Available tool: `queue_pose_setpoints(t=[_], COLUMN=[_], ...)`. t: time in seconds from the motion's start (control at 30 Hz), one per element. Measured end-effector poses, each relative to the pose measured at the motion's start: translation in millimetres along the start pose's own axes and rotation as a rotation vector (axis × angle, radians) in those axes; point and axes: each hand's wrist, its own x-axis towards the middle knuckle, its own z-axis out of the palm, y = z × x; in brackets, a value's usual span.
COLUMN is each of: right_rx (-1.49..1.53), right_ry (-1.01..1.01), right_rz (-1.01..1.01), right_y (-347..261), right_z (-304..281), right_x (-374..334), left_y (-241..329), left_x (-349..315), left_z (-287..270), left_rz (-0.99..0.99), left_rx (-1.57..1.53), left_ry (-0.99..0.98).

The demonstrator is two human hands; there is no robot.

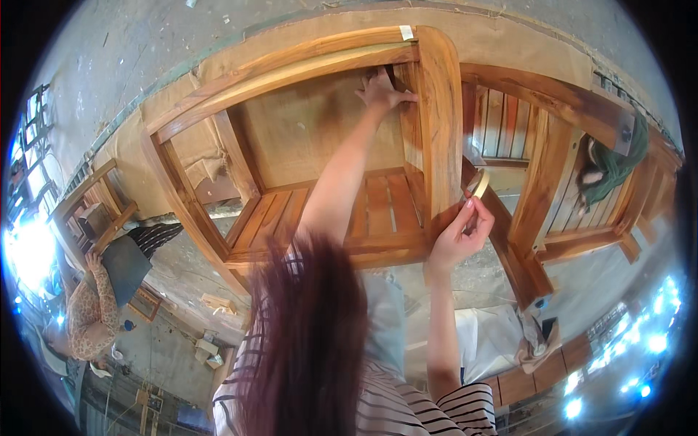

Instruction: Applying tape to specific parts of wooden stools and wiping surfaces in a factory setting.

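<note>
A wooden armchair frame (440,131) with a slatted seat (374,207) and a plain back panel (305,134) stands right in front of me. My left hand (382,91) reaches over the seat to the far inner corner of the frame. Its fingers are spread, with the thumb against the side post; the fingertips are partly in shadow. Just outside the chair's right arm, my right hand (465,234) is closed, pinching a narrow roll of yellowish tape (481,183) upright between thumb and fingers. A small pale piece of tape (406,33) sits on the frame's far top rail.
More wooden chairs (552,174) stand close on the right, one with a dark green cloth (618,174) on it. A co-worker in a patterned sleeve (109,298) is beside a small wooden frame (94,211) at left. Brown cardboard (523,43) lies beyond the chair.
</note>
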Motion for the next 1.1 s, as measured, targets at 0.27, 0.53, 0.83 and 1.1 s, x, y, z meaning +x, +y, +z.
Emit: queue_pose_setpoints(t=[0.27,0.53,0.83,1.1], right_rx=[0.191,0.316,0.241,0.167], right_ry=[0.004,-0.514,-0.93,-1.05], right_rz=[0.039,0.203,0.237,0.235], right_y=[-39,-121,-168,-177], right_z=[-12,-35,9,41], right_x=[-5,-31,-76,-99], left_y=[-31,-11,-74,-120], left_x=[6,-209,-337,-358], left_z=[-33,-159,-214,-225], left_rz=[0.142,0.573,0.617,0.656], left_rx=[-0.094,-0.789,-0.641,-0.462], left_ry=[-0.065,-0.139,0.0,0.322])
